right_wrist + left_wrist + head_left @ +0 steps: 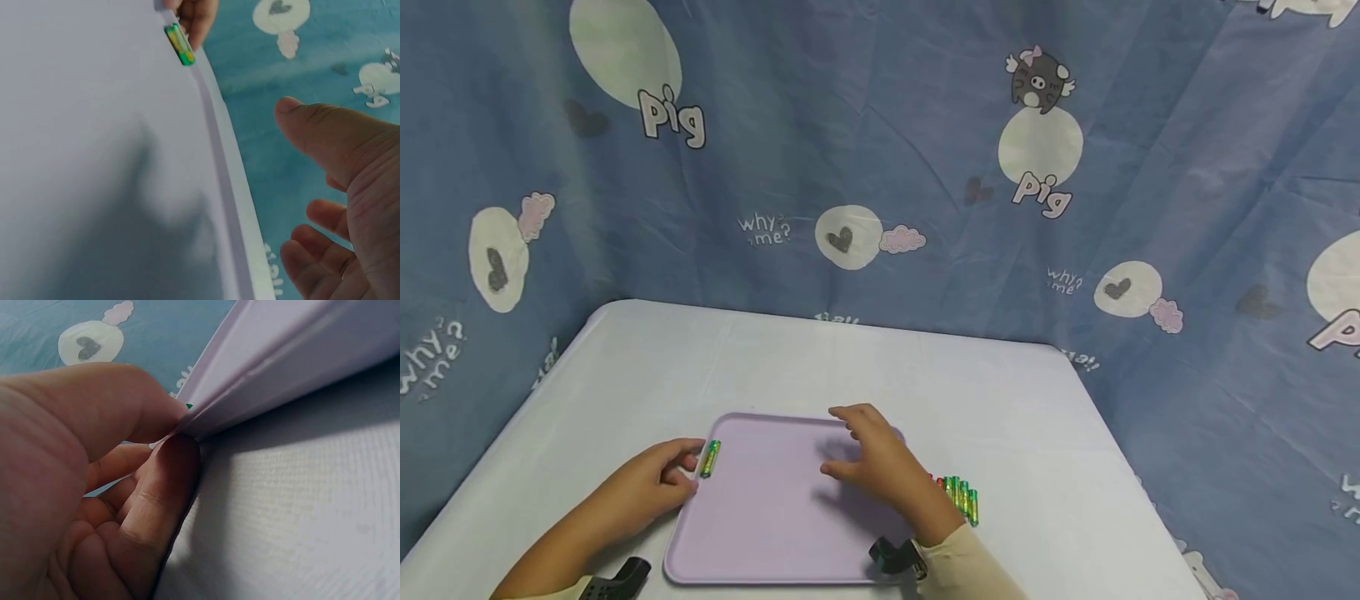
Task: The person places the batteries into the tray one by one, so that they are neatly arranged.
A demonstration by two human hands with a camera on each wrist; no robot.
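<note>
A pale purple tray (760, 533) lies on the white table. Its left rim is pinched by my left hand (658, 487), thumb on top and a finger underneath, as the left wrist view shows at the tray edge (250, 381). Just inside that rim, close to those fingers, lies one green-and-gold battery (711, 459); the right wrist view has the battery (180, 45) too. My right hand (876, 462) hovers over the tray's right part, thumb and fingers spread apart, holding nothing. It casts a shadow on the tray.
Several green batteries (962, 496) stand in a row right of the tray, with red ones partly hidden behind the right forearm. Black wrist devices (891, 556) sit at both wrists. A blue printed curtain (880, 150) hangs behind the white table (1037, 417).
</note>
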